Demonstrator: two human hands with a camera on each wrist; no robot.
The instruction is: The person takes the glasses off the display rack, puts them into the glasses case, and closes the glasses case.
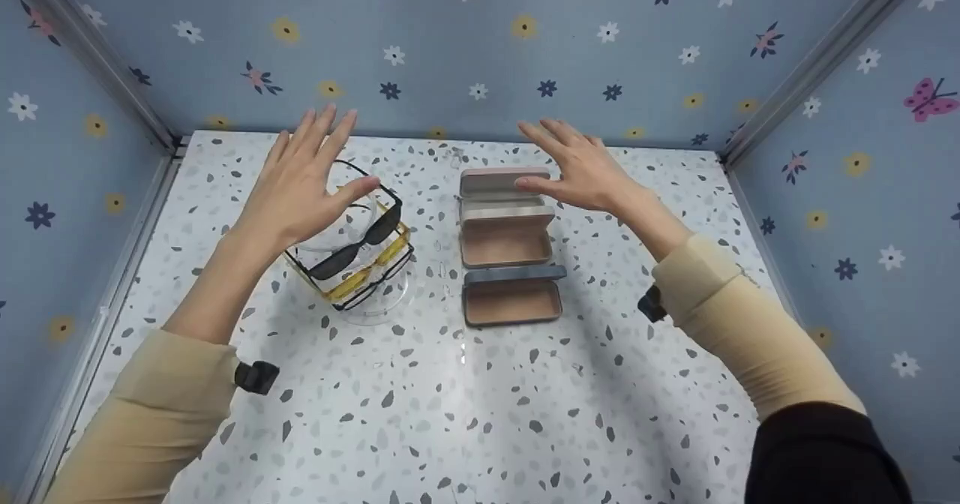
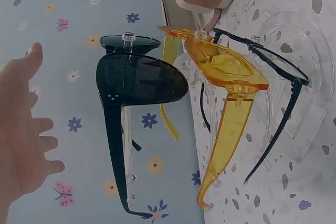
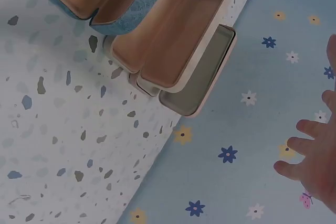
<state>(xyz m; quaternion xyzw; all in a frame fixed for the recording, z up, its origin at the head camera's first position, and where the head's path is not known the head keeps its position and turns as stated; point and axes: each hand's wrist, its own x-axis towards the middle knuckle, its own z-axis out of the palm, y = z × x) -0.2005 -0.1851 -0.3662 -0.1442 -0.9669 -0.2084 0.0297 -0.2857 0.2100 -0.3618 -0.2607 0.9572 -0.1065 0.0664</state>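
Note:
My left hand (image 1: 300,189), fingers spread, hovers over a clear display stand (image 2: 310,150) that bears several pairs of eyewear. On it are black sunglasses (image 2: 139,80), yellow-framed glasses (image 2: 231,69) and thin black-framed glasses (image 2: 278,56). In the left wrist view the hand stands apart from all of them. My right hand (image 1: 581,163) is held in the air beside and above the farthest case, fingers extended, holding nothing. Three glasses cases stand open in a column: a blue one (image 1: 514,301) nearest, a cream one (image 1: 506,241) in the middle, a pinkish one (image 1: 504,181) behind.
The white speckled tabletop (image 1: 450,414) is bounded by a flowered blue back wall (image 1: 427,46) and side walls (image 1: 885,211). Metal strips (image 1: 825,54) run along the corners. Small clear bits (image 1: 442,268) lie between the stand and the cases.

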